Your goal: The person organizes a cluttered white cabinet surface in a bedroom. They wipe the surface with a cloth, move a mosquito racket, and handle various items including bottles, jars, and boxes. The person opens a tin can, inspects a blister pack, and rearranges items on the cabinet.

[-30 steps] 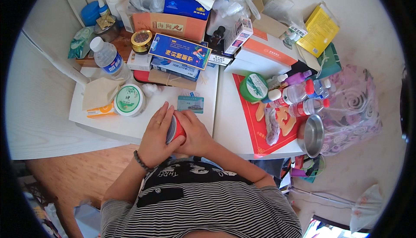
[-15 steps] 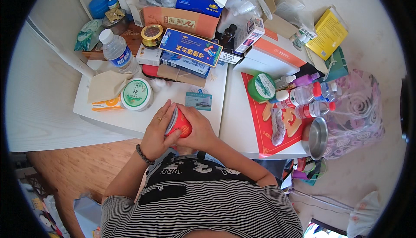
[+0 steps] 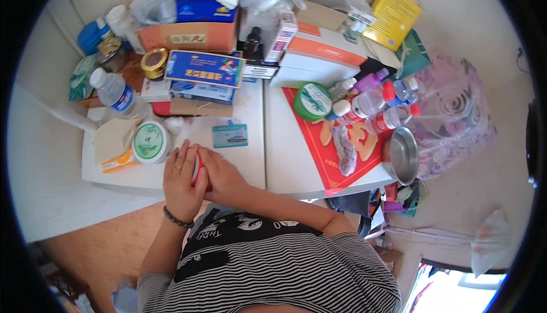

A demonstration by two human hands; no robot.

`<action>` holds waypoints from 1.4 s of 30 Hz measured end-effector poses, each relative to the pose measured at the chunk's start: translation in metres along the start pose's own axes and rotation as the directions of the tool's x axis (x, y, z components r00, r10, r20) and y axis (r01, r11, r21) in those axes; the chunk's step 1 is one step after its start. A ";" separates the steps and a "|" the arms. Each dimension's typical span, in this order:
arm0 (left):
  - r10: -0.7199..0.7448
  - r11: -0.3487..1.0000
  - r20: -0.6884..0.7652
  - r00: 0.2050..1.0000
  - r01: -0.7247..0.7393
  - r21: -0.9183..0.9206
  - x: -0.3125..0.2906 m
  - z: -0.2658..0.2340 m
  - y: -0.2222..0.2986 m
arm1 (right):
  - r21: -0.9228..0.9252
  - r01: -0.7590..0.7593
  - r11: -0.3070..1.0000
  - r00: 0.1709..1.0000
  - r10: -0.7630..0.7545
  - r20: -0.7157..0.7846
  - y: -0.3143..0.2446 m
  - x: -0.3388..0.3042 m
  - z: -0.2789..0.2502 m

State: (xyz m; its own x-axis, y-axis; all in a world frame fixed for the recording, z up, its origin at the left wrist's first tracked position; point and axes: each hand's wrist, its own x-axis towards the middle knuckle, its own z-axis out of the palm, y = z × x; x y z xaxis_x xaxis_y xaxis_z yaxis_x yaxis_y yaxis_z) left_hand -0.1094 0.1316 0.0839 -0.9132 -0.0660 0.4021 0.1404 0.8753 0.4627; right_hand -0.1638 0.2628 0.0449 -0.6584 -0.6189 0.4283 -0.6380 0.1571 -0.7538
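Near a lidded white tub (image 3: 151,142) and a teal card (image 3: 230,136) on the table (image 3: 246,168), your left hand (image 3: 181,172) and right hand (image 3: 227,177) clasp a red container (image 3: 199,166), contents hidden.

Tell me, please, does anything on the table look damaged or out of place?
The blue box at the back has a ragged white opening, as if torn. The near corner of the red sheet seems to reach past the front edge of the table. I see no spill.
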 end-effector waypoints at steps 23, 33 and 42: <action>0.087 0.967 0.022 0.996 -0.090 0.240 0.010 0.003 -0.014 | -0.804 -0.344 0.485 0.922 0.335 -0.193 0.091 0.025 -0.205; 0.186 0.962 0.104 0.977 -0.203 0.183 -0.030 -0.040 -0.038 | -0.335 0.036 0.942 0.982 0.029 0.186 -0.002 0.033 -0.094; -0.055 0.898 -0.396 0.917 0.219 0.381 -0.063 -0.123 -0.105 | -0.432 0.212 0.877 0.965 -0.118 0.234 0.018 0.047 -0.012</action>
State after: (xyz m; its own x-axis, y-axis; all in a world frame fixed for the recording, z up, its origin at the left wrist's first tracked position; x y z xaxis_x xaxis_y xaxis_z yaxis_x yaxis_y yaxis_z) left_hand -0.0195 -0.0155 0.1074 -0.6933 -0.2983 0.6560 -0.2194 0.9545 0.2021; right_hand -0.2113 0.2454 0.0577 -0.4663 -0.7961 0.3858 -0.8715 0.3388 -0.3545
